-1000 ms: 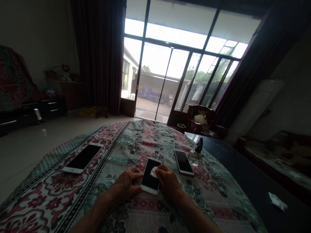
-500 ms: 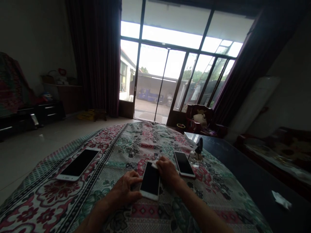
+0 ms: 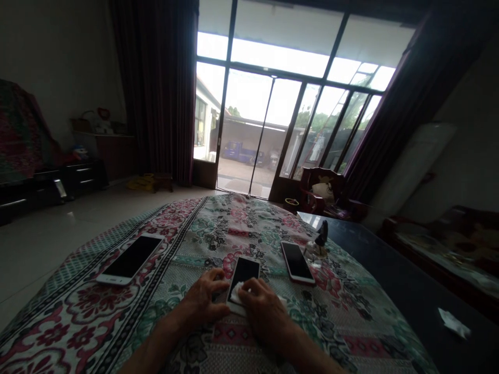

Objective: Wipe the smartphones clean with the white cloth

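Observation:
A white-framed smartphone (image 3: 247, 268) with a dark screen lies face up on the patterned tablecloth (image 3: 187, 291). On its left side is my left hand (image 3: 205, 296), thumb and fingers apart, the tips at the phone's edge without wrapping round it. My right hand (image 3: 263, 301) presses a crumpled white tissue (image 3: 236, 292) onto the lower part of the screen, fingers closed on it. The hand and tissue hide much of the phone's lower half. To the right lies a second smartphone (image 3: 298, 263), and a larger white one (image 3: 130, 258) lies to the left.
A clear spray bottle with a black nozzle (image 3: 322, 234) stands beyond the right phone. A dark table surface (image 3: 390, 280) borders the cloth on the right, with another crumpled tissue (image 3: 454, 323) on it. A wooden chair (image 3: 322, 189) stands near the glass doors.
My right hand has slid the tissue from the phone's upper right corner down to its lower part. My left hand stays at the left edge. The view has shifted slightly.

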Demonstrator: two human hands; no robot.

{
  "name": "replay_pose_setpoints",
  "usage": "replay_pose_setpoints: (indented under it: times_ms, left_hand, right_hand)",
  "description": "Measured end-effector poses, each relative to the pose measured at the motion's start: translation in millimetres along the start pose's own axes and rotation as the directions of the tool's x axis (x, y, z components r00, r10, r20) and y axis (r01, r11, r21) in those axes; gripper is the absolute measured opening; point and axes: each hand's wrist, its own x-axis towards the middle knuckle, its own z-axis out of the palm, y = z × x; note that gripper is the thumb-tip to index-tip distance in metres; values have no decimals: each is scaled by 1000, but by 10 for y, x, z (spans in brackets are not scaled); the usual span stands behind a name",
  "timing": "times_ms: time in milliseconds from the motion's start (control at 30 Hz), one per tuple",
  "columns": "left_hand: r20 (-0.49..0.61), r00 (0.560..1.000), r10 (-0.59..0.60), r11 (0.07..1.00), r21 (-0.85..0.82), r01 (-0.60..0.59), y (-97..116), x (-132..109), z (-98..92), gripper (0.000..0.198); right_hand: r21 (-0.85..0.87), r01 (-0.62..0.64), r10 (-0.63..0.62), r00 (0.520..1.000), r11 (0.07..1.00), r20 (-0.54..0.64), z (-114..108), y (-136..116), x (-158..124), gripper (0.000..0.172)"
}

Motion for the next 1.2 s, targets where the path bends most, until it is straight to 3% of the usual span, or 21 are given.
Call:
replay_pose_setpoints:
  times_ms: [133, 367, 500, 633, 900, 1200]
  left_hand:
    - [-1, 1000, 3, 999, 46, -3, -8, -6, 3, 42]
    - [15, 1000, 10, 998, 68, -11, -10, -5, -21, 40]
    - [3, 1000, 13, 998, 56, -13, -32, 0, -23, 43]
    - [-17, 1000, 0, 1000, 31, 1, -43, -5, -25, 48]
    - [-57, 997, 48, 999, 14, -47, -222, 3, 49, 47]
    - [-81, 994, 73, 995, 71, -67, -312, -1, 86, 45]
  right_hand:
    - [10, 37, -38, 999, 999, 31, 29, -31, -19, 21]
    - [-53, -141, 135, 985, 989, -106, -16, 376, 612, 26]
    - [-56, -178, 170, 978, 982, -123, 3, 442, 830, 29]
    - [-81, -181, 169, 977, 980, -133, 56, 355, 760, 28]
    - [-32, -20, 17, 996, 999, -84, 108, 216, 463, 21]
    - [-39, -208, 202, 971, 977, -125, 91, 440, 807, 24]
